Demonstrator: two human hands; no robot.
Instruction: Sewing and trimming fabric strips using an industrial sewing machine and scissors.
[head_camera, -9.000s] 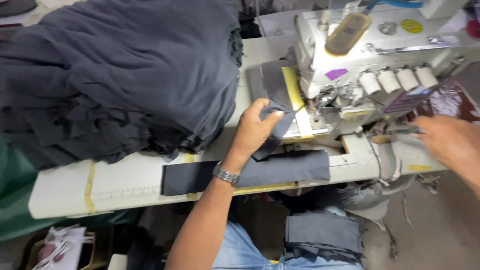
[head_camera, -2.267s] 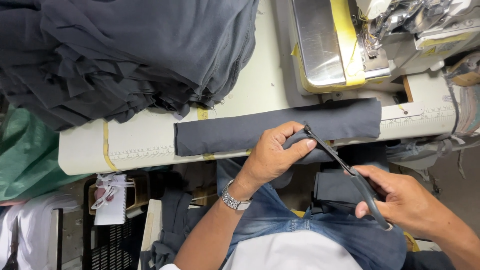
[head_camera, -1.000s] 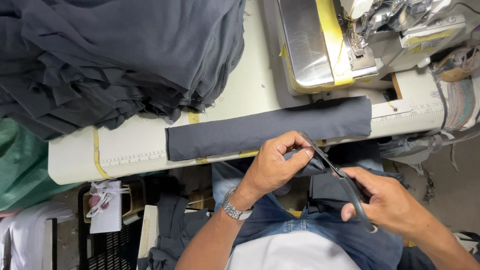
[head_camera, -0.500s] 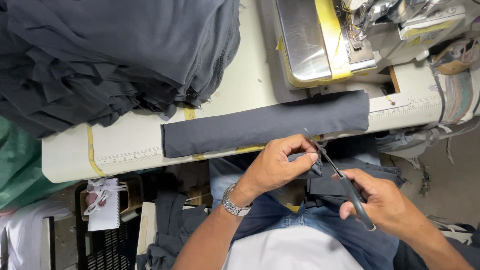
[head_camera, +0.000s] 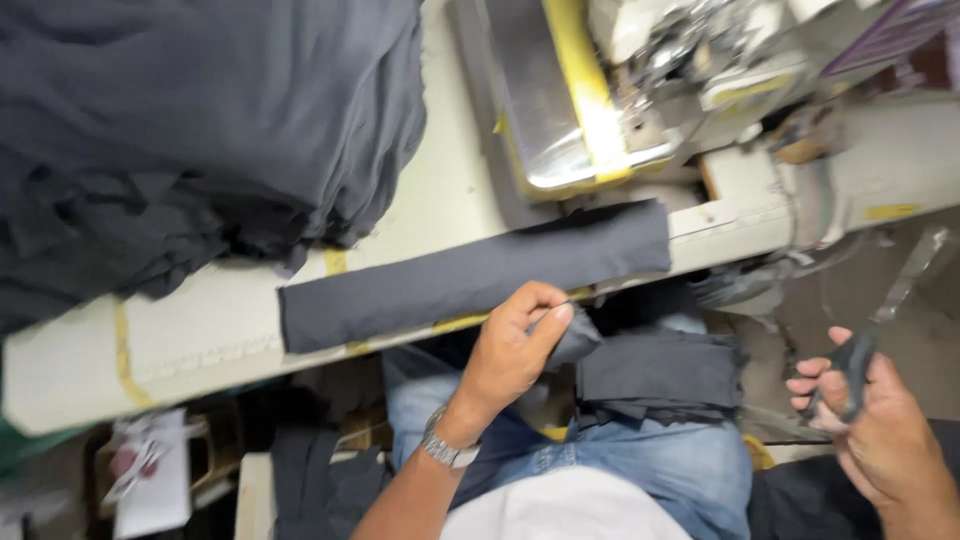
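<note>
At centre frame, below the table edge, the left hand (head_camera: 515, 345) pinches a dark fabric piece (head_camera: 572, 338) while the right hand (head_camera: 868, 425), lower right, grips a dark strip (head_camera: 850, 368). Held so lightly, the piece could slip onto the folded stack (head_camera: 660, 375) on the lap.

Even overhead light, moderately bright. Glare on polished steel machine plate (head_camera: 545, 110). Motion blur throughout, strongest top right; soft shadows under cream tabletop (head_camera: 200, 330).

A cream sewing table (head_camera: 200, 330) (yellow tape marks) carries a heaped dark fabric pile (head_camera: 200, 130), a long grey strip (head_camera: 470, 275) and a sewing machine (head_camera: 640, 90)
</note>
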